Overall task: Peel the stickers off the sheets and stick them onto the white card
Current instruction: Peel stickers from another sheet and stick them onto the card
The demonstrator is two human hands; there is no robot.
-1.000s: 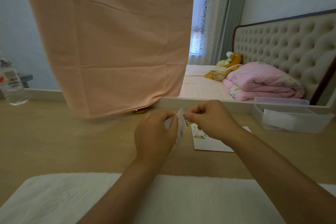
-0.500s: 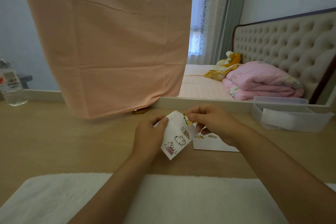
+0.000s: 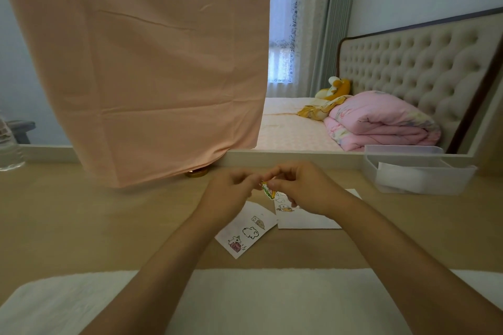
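**Step in hand:** transfer of a peeled sticker to the card.

Your right hand (image 3: 307, 190) pinches the small green-and-yellow sticker (image 3: 268, 190) between thumb and forefinger, with the other fingers curled. The green-and-yellow sticker hangs clear of the table, above the far left corner of the white rectangular card (image 3: 307, 221).

Your left hand (image 3: 228, 196) sits just beside the sticker, fingers loosely curled toward it. The fingertips are blurred, so you cannot tell whether they touch it.

The white sticker sheet with cartoon figures (image 3: 245, 230) lies flat on the light wooden tabletop (image 3: 109, 226), partly under your left hand and close against the card's left edge. Some figures remain on the sheet. The card already carries stickers near its left edge.

**Next move (judgement):** lower the sticker, adhesive side down, onto a bare area of the card, clear of those already placed. Keep it from folding onto itself, then press it flat with a fingertip.
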